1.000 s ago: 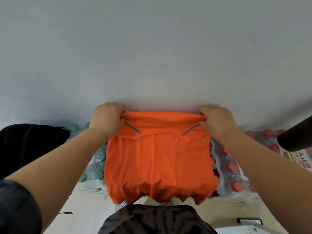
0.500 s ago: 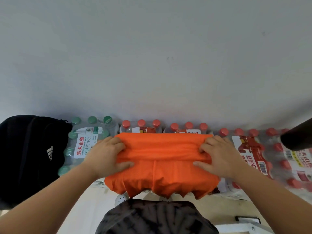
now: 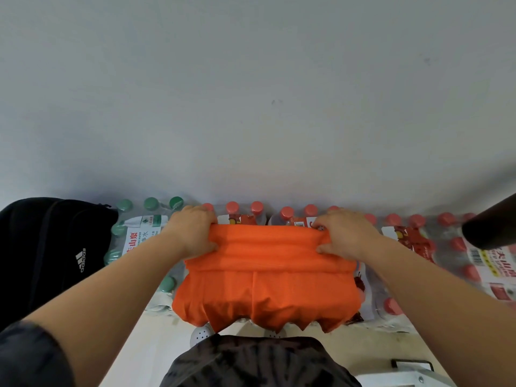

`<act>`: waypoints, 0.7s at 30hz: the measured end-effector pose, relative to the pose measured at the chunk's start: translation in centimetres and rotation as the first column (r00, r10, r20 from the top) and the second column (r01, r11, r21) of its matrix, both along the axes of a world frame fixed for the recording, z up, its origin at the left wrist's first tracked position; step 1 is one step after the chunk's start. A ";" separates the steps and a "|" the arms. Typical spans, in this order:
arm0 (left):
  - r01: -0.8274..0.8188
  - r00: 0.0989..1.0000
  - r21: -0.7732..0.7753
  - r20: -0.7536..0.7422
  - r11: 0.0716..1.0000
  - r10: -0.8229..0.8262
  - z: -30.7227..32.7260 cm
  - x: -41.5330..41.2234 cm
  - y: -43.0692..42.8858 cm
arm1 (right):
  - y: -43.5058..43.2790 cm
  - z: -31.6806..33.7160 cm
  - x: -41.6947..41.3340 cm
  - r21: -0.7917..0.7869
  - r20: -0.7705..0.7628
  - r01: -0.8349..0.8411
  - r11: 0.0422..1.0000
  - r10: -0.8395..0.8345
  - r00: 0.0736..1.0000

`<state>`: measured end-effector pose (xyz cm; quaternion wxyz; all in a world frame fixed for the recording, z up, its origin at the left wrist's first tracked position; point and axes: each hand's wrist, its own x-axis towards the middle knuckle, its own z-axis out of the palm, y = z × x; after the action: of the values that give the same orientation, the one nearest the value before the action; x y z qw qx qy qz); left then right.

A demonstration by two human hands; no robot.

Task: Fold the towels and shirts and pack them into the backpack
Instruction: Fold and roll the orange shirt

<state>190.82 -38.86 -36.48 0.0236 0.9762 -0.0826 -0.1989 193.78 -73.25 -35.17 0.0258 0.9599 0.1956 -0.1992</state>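
Observation:
An orange shirt [image 3: 265,289] lies folded on top of wrapped packs of water bottles, its lower edge hanging over their front. My left hand [image 3: 192,233] grips the shirt's far left corner, thumb under the fold. My right hand [image 3: 344,236] grips the far right corner the same way. A thick folded band runs between both hands. The black backpack [image 3: 50,252] with a white logo sits at the far left beside the bottles.
Green-capped bottle packs [image 3: 139,233] and red-capped bottle packs [image 3: 418,247] line the grey wall. A dark rounded object [image 3: 491,227] juts in at the right edge. My dark patterned clothing [image 3: 257,361] fills the bottom centre, with a white item [image 3: 405,379] at bottom right.
Both hands lowered the raised shirt onto the bottle packs and folded its top down. They have since shifted to the far edge, gripping the folded band.

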 end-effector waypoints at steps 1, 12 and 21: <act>0.009 1.000 0.012 0.009 1.000 -0.009 0.0 0.2 -0.1 | 0.0 -0.1 0.1 0.001 0.010 -0.003 1.000 0.003 1.000; -0.005 1.000 -0.002 0.022 1.000 0.005 2.6 4.0 -0.7 | -0.5 1.7 4.5 0.002 0.189 -0.043 0.999 0.042 0.981; 0.094 0.849 0.035 0.519 0.995 -0.099 2.1 2.0 0.1 | -1.4 1.6 2.0 0.053 0.494 -0.128 0.990 0.085 0.865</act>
<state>192.79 -38.79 -34.39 -0.0135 0.9884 -0.1340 0.0706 195.76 -74.64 -33.59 0.0451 0.9670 0.2434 0.0608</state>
